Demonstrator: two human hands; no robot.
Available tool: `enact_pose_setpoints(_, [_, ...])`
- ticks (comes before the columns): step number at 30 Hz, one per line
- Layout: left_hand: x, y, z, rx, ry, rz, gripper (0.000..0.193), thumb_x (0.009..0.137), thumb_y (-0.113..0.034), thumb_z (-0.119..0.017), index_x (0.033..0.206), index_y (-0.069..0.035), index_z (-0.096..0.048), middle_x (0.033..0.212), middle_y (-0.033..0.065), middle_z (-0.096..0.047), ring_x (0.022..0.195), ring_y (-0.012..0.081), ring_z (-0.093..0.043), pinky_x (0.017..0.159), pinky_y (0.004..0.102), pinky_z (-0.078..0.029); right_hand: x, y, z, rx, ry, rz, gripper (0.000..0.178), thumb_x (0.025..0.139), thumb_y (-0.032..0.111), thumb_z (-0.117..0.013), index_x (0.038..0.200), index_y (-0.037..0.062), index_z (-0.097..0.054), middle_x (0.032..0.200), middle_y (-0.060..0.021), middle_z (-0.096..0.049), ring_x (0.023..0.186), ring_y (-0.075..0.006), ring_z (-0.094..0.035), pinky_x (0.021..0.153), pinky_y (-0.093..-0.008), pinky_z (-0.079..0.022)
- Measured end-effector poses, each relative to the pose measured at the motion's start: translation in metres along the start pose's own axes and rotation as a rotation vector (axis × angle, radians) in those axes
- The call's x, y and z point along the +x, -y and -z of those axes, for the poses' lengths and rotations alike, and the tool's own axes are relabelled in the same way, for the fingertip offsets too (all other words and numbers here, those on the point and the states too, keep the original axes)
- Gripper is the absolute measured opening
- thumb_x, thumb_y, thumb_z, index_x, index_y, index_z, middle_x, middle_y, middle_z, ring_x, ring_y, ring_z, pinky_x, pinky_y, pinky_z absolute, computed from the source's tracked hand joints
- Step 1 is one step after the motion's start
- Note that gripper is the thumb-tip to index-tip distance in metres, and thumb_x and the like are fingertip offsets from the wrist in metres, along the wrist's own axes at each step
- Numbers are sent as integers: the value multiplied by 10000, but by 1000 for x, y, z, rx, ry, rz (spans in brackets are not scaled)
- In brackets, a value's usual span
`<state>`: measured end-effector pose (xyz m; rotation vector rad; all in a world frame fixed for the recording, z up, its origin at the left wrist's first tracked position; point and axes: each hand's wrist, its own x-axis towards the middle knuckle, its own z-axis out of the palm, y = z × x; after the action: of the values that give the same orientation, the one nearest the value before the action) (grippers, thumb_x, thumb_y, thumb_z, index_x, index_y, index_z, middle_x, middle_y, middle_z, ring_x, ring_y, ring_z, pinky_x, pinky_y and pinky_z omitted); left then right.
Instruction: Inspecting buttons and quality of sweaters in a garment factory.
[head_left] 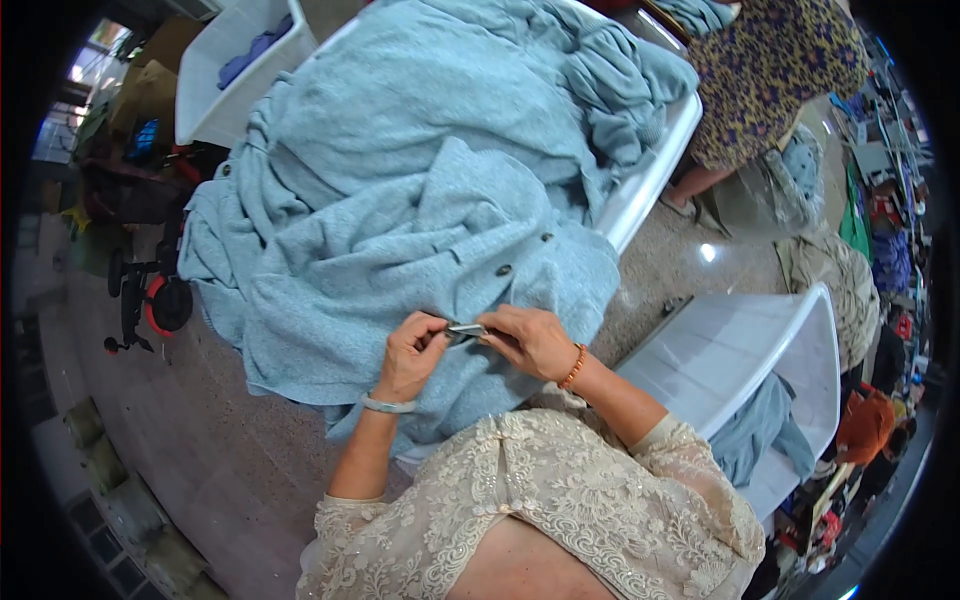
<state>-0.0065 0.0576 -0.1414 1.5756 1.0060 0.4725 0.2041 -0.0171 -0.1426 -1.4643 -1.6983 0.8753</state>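
A light blue knit garment (370,270) with dark buttons down its edge lies spread in front of me, on top of a big heap of the same blue cloth. My right hand (535,340) is closed around a small silver metal tool (466,329), which looks like thread snips and points toward my left hand. My left hand (410,355) pinches at the tool's tip, over the garment's near part; what lies between these fingertips is too small to tell. One dark button (503,270) sits just beyond my right hand, with another button (547,237) farther off.
The heap fills a white plastic bin (640,200). Another white bin (210,90) stands at the far left, and a white bin (740,330) with blue cloth is at my right. Beyond are a person in a patterned skirt (775,80), a bag (770,190) and a black scooter wheel (168,304).
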Motion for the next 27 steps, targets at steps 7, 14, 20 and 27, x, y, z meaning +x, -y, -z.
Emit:
enact_pose_setpoints(7, [-2, -2, -5, 204, -21, -76, 129, 776, -50, -627, 897, -9, -633, 834, 104, -582, 719, 224, -581, 641, 321, -461, 48, 3, 30, -19, -31, -150, 379, 833, 177, -665, 1186, 84, -562, 900, -120, -577, 700, -273, -620, 622, -360, -501])
enact_pose_setpoints(14, [-8, -4, -9, 398, -63, -186, 178, 757, -82, -639, 932, -54, -620, 901, 112, -585, 885, 316, -559, 792, 421, -433, 191, 12, 22, -245, 36, 212, 444, 841, 139, -603, 1271, 149, -493, 989, -154, -539, 757, -368, -604, 649, -452, -494])
enact_pose_setpoints(20, [-13, -14, -10, 323, -185, -185, 104, 799, -83, -626, 890, -32, -632, 841, 133, -588, 797, 338, -565, 712, 413, -448, 317, 35, -32, -296, -175, 474, 375, 803, 142, -594, 1177, 151, -581, 1036, -130, -574, 904, -344, -573, 778, -419, -477])
enact_pose_setpoints(27, [-24, -17, -2, 238, -185, -56, 99, 817, -101, -629, 884, -28, -624, 842, 126, -595, 796, 325, -574, 714, 403, -444, 216, 16, 9, -65, 267, 263, 137, 789, 209, -658, 806, 81, -704, 730, -112, -657, 645, -288, -631, 617, -365, -500])
